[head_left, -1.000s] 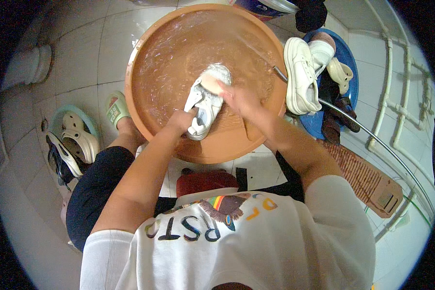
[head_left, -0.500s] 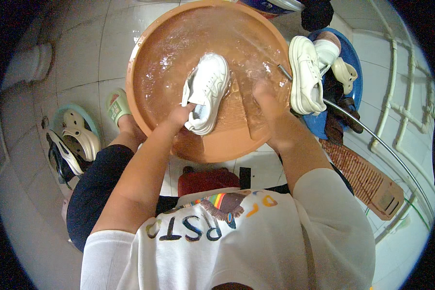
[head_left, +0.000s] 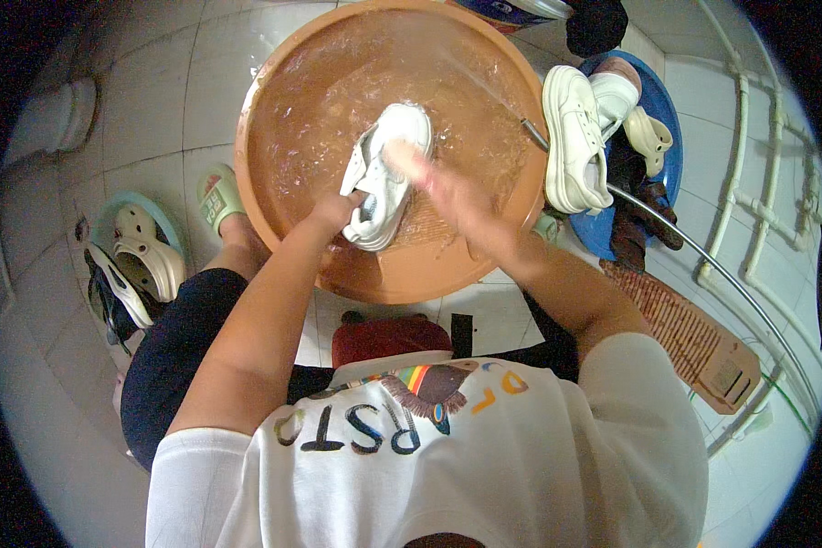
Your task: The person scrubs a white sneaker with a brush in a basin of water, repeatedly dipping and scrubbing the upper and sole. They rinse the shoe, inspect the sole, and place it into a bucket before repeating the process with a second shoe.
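A wet white sneaker (head_left: 395, 196) is tilted over an orange-brown basin (head_left: 274, 233) of rippling water, its toe pointing away from me. My left hand (head_left: 342, 212) grips it at the heel opening, with some fingers hidden inside the shoe. Across the sneaker's upper, by the laces, lies my right hand (head_left: 420, 169), blurred by motion, so its finger shape is unclear. Below the shoe, a ridged washboard surface (head_left: 438, 242) shows through the water. From a metal-tipped hose (head_left: 535, 134) at the basin's right rim, water sprays in.
Another white sneaker (head_left: 573, 146) leans outside the right rim, beside a blue tub (head_left: 674, 155) holding more footwear. A brown washboard (head_left: 690, 342) lies at right, near wall pipes (head_left: 740, 155). A pale-green basin with clogs (head_left: 146, 251) stands at left. A red stool (head_left: 388, 340) is beneath me.
My right hand has moved left and up out of the water onto the sneaker. The left hand keeps its hold, and the sneaker has barely shifted.
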### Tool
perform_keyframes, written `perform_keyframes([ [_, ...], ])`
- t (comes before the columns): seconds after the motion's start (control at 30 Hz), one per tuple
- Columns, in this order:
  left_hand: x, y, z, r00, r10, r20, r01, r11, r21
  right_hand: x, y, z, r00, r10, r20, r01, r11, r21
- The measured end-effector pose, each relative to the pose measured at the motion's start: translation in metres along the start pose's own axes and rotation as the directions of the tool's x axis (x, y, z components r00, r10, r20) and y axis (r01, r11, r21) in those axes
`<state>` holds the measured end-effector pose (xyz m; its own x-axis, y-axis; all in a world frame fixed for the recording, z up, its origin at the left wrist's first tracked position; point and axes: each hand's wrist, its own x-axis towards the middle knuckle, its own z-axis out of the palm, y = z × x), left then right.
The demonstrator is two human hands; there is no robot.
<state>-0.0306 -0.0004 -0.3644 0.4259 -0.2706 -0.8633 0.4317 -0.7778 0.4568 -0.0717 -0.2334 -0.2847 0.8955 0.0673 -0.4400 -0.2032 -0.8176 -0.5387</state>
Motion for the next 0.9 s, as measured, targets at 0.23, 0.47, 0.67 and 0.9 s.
perform_keyframes([
  [0.23,0.000,0.012,0.005,1.000,-0.007,0.025,0.003,0.992,0.123,0.078,0.081,-0.009,0.911,0.396,-0.117,-0.410,0.901,-0.142],
  [0.47,-0.008,0.020,0.005,0.996,0.017,-0.083,0.003,0.974,0.227,0.066,0.052,-0.015,0.942,0.259,-0.215,-0.247,0.966,0.081],
  [0.67,-0.042,0.069,-0.001,0.980,-0.123,-0.156,0.155,0.964,0.215,0.034,-0.037,-0.022,0.986,0.113,0.125,-0.113,0.994,-0.009],
  [0.9,-0.032,0.067,0.002,0.982,-0.162,-0.093,0.183,0.933,0.309,0.104,0.032,-0.028,0.935,0.347,-0.073,-0.355,0.915,-0.192],
])
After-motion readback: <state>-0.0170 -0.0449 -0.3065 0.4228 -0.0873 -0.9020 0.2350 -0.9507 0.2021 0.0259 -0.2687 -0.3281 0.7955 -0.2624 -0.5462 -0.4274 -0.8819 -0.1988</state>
